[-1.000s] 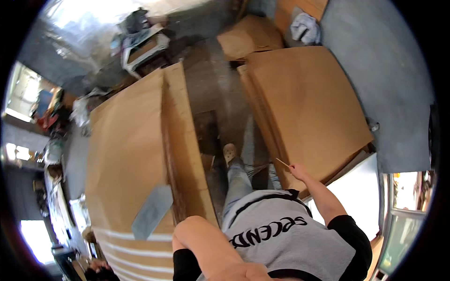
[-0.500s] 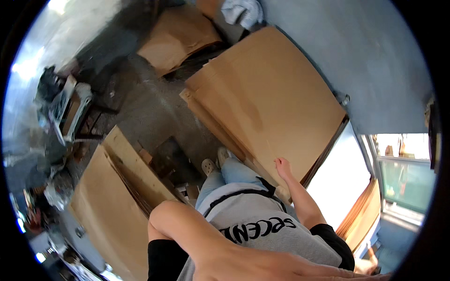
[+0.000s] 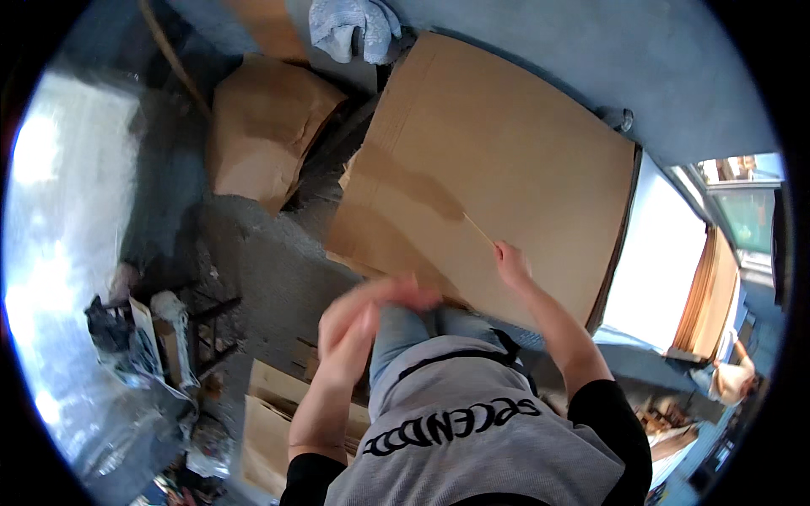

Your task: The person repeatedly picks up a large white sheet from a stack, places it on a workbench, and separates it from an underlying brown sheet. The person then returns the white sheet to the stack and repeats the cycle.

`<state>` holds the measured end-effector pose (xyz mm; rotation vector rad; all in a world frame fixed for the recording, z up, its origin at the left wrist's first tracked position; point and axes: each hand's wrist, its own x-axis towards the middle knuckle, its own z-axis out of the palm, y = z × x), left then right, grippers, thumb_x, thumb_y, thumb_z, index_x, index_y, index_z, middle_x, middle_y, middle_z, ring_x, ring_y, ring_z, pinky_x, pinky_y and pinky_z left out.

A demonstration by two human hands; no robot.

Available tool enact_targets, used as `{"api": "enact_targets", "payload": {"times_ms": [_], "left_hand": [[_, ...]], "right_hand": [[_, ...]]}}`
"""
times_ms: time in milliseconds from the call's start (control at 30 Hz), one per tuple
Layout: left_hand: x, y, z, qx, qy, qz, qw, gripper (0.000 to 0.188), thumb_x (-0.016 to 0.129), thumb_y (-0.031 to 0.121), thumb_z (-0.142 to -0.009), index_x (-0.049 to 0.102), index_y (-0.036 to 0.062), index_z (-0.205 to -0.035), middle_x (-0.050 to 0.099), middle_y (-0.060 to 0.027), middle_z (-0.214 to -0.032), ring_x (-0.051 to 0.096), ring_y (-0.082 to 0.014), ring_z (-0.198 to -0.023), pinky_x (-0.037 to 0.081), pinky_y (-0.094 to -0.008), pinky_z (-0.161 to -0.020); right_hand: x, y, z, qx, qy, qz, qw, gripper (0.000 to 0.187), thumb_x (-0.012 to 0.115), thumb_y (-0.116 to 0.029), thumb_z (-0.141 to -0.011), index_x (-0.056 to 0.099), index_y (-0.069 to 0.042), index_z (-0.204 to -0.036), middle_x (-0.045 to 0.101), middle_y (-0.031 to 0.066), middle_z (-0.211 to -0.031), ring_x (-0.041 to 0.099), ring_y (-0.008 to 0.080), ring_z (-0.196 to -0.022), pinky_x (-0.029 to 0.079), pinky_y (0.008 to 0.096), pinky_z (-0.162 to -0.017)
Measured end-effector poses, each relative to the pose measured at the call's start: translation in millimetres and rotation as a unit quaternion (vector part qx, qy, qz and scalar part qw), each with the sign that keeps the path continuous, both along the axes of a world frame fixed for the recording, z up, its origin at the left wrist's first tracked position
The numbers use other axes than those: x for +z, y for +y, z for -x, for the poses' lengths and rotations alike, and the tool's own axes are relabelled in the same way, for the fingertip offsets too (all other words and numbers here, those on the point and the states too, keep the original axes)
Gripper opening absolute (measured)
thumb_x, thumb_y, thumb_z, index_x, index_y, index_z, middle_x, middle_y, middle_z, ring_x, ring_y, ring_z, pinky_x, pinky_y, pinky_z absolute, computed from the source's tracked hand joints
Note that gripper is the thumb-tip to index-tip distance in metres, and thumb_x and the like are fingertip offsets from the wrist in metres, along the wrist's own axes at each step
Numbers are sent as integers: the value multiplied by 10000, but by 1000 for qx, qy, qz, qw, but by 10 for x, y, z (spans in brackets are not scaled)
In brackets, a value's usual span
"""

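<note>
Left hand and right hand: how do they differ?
The right hand is closed around a thin stick; the left hand looks open, with nothing visible in it. The right hand is fairly sharp, the left hand blurred. The right hand is over the large cardboard sheet; the left hand appears by its near edge. Both are bare.

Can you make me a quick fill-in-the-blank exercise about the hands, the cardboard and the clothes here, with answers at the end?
1. The gripping hand, which holds the thin stick, is the person's ____ one.
2. The blurred hand is the person's ____ one.
3. The bright panel beside the large cardboard sheet is ____ in colour.
4. The grey top has sleeves that are ____ in colour.

Missing words: right; left; white; black.
</note>
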<state>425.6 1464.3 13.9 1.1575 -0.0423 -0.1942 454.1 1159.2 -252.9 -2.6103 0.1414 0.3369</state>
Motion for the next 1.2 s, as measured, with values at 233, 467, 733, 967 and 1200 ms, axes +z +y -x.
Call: {"api": "enact_targets", "payload": {"times_ms": [233, 467, 733, 967, 1200], "left_hand": [[-2048, 732, -640, -179, -24, -567, 804, 374, 513, 177, -839, 471, 1, -1167, 551, -143, -1088, 521, -317, -990, 416, -367, -873], [-2696, 1153, -731, -284, -84, -599, 744, 375, 499, 147, -821, 454, 24, -1173, 485, -129, -1163, 470, -301, -1058, 416, -383, -887], [-2775, 1292, -716, -376, -95, -563, 730, 396, 487, 137, -827, 417, 56, -1208, 474, -115, -1181, 471, -294, -1070, 427, -380, -883], [-2773, 1370, -779, -410, -90, -534, 734, 349, 483, 151, -830, 456, 108, -1175, 530, -97, -1104, 537, -303, -972, 464, -386, -818], [-2713, 1241, -924, -373, -60, -520, 766, 293, 493, 129, -809, 530, 88, -1097, 555, -107, -1076, 557, -299, -937, 469, -389, -775]], "right_hand": [[376, 1337, -1377, 16, 83, 37, 996, 358, 388, -130, -876, 479, -255, -1200, 607, 140, -848, 603, 288, -735, 473, 388, -606], [85, 1778, -1948, 10, 55, 36, 998, 516, 376, -27, -838, 430, -317, -1262, 613, 138, -869, 612, 266, -726, 499, 383, -587], [313, 1755, -1868, -28, 87, 137, 986, 426, 432, -78, -825, 537, -304, -1172, 618, 114, -772, 605, 268, -641, 481, 391, -537], [258, 1437, -1590, -145, -32, -49, 988, 384, 456, -116, -815, 565, -304, -1132, 613, 119, -741, 609, 268, -641, 479, 388, -535], [161, 1714, -1454, -62, 36, 133, 989, 413, 452, -79, -803, 558, -272, -1152, 611, 136, -715, 606, 258, -621, 476, 370, -531]]}}
